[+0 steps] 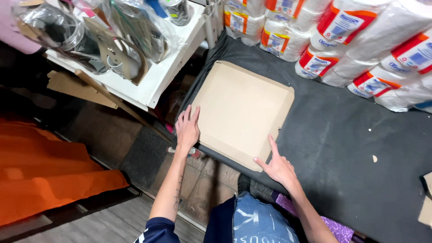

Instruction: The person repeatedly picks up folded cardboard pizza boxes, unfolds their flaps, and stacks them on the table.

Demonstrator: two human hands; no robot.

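While the flat cardboard sheet (240,112) lies on the dark table (342,148), the left hand (187,128) presses its near-left edge, fingers spread flat; the right hand (278,165) touches the near-right corner, forefinger extended; neither grips.

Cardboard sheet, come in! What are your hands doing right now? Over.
Left hand flat on cardboard sheet, near-left edge. Right hand open, fingers on near corner. Sheet lies on dark table. Paper roll packs behind, apart.
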